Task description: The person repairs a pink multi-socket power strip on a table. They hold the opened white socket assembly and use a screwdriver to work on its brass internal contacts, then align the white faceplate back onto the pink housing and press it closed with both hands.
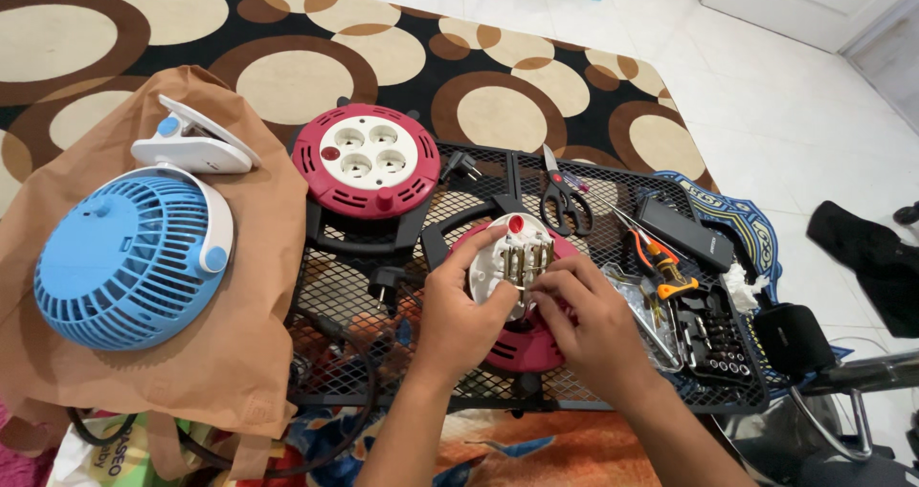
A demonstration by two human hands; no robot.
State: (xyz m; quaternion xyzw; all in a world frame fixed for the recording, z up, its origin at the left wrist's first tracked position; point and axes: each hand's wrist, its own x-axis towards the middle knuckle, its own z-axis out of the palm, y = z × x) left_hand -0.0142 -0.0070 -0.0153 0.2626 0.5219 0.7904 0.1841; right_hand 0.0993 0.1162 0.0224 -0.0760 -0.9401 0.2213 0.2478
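Note:
My left hand (459,315) grips the white inner socket plate (505,253) of an opened red cable reel (522,348), tilted up so its metal contact strips show. My right hand (589,320) pinches at the lower right of those strips with thumb and fingers. Both hands rest over the red reel body on a black metal mesh panel (335,286). A second, whole red cable reel (367,171) with a white socket face sits at the back left of the mesh.
Black-handled scissors (565,200), an orange-handled screwdriver (661,262), a black socket bit set (713,339) and a black flat box (687,231) lie right of my hands. A blue clip fan (134,257) rests on brown cloth at left. Circle-patterned rug behind, white tiles right.

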